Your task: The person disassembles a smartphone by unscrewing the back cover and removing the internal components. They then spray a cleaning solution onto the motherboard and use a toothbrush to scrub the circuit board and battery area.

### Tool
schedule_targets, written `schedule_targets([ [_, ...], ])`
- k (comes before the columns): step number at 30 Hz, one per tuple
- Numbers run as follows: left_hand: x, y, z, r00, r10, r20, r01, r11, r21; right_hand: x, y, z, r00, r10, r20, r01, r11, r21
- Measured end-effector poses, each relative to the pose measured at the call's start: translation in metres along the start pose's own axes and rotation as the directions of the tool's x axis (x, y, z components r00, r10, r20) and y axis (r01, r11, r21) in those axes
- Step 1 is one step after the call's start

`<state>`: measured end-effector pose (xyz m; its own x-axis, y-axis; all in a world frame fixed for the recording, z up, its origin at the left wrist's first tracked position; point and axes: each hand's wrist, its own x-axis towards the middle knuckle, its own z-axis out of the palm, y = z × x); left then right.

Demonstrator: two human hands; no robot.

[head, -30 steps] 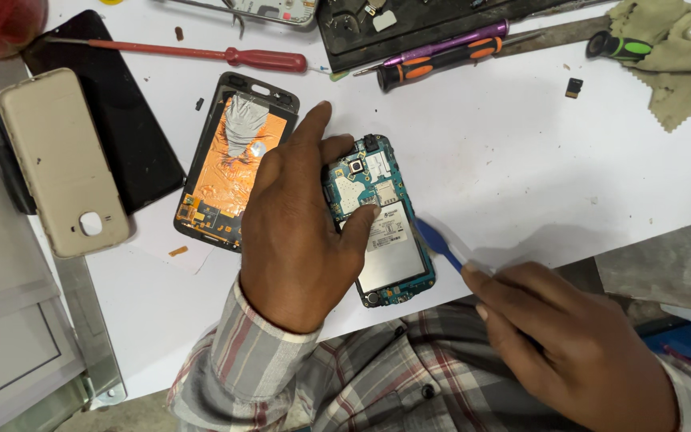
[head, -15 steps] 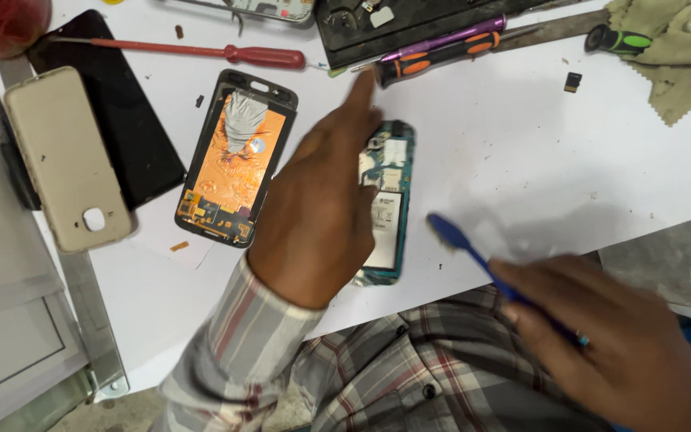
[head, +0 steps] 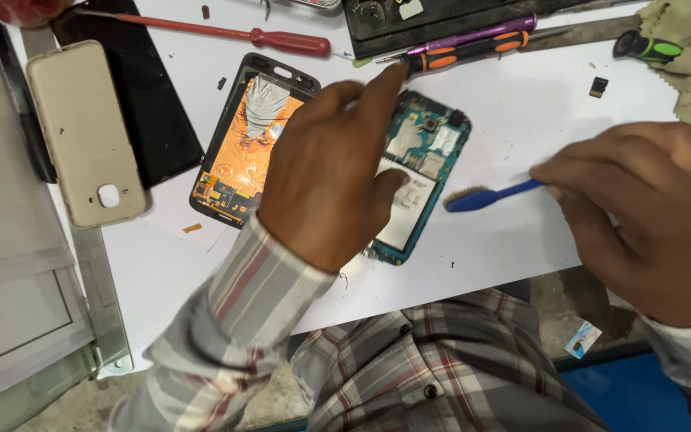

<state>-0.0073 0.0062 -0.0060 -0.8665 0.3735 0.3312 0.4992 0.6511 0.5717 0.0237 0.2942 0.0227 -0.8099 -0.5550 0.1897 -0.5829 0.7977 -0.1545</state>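
Left hand (head: pixel 325 172) palm-down, forefinger stretched forward — right hand (head: pixel 649 212) curled, fingers pinched together.

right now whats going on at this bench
A person has a phone apart on a white table. The left hand presses down on the teal circuit board, while the right hand holds a blue brush just beside it. The phone's frame and a beige back cover lie to the left.
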Motion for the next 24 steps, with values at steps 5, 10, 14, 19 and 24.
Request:
schedule_targets([
  [5,0.022,-0.022,0.008,0.979,0.198,-0.042,-0.201,0.976,-0.078,0.01,-0.002,0.005,0.999,0.029,-0.022,-0.03,0.999,-0.026],
  [10,0.029,-0.031,0.008,0.975,0.219,-0.038,-0.221,0.973,-0.069,0.007,0.007,0.007,0.978,0.207,0.003,-0.203,0.959,0.196],
  [14,0.025,-0.034,-0.005,0.978,0.202,-0.045,-0.205,0.973,-0.101,0.008,0.021,0.009,0.984,0.176,0.042,-0.18,0.966,0.186],
  [19,0.022,-0.037,-0.017,0.986,0.026,0.164,-0.015,0.997,-0.071,0.023,0.039,0.011,0.997,-0.078,0.029,0.076,0.996,0.047],
  [24,0.025,-0.035,-0.017,0.964,-0.04,0.263,0.052,0.998,-0.037,0.038,0.05,0.009,0.983,-0.126,0.134,0.13,0.991,-0.018],
])
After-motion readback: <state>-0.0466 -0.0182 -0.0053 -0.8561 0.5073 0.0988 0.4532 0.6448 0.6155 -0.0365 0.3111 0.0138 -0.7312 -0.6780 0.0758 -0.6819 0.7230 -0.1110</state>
